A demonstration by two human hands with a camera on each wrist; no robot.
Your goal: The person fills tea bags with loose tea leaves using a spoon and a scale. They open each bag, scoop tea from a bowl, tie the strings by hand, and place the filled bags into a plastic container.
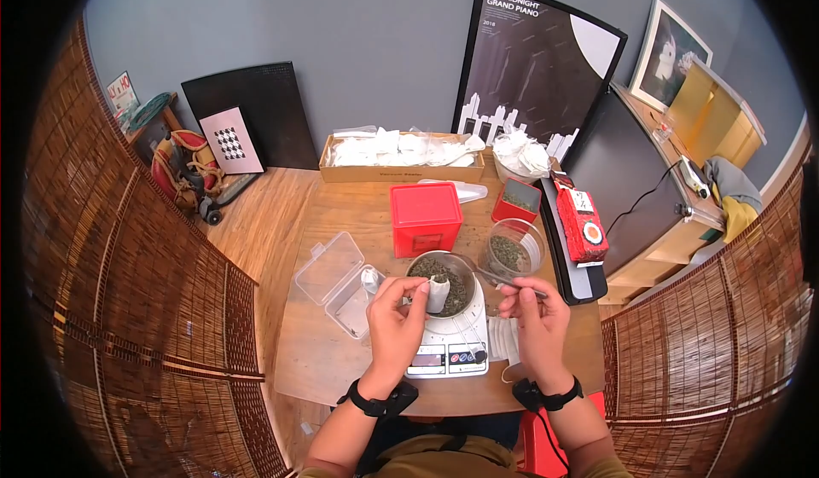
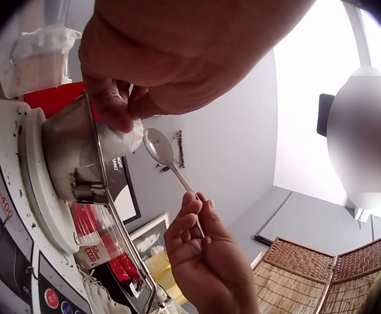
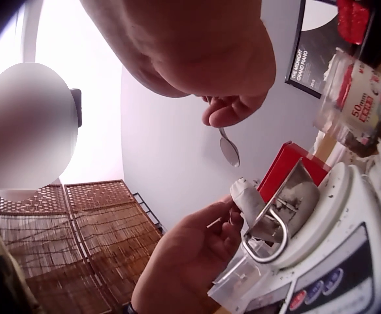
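Left hand [image 1: 397, 316], at the metal bowl's [image 2: 69, 147] left near side, pinched the small white bag [image 1: 438, 297]. Right hand [image 1: 539, 316], right of the bowl, gripped the spoon [image 2: 159, 145] by its handle. My read: good technique meant bag mouth up and wide, small spoonfuls, spoon tip inside before tipping, spills landing in the bowl. Bag was over the bowl, between the hands, in the left's fingertips. Clear tub [image 1: 537, 252] sat right of the bowl, red tin [image 1: 426, 207] beyond it.
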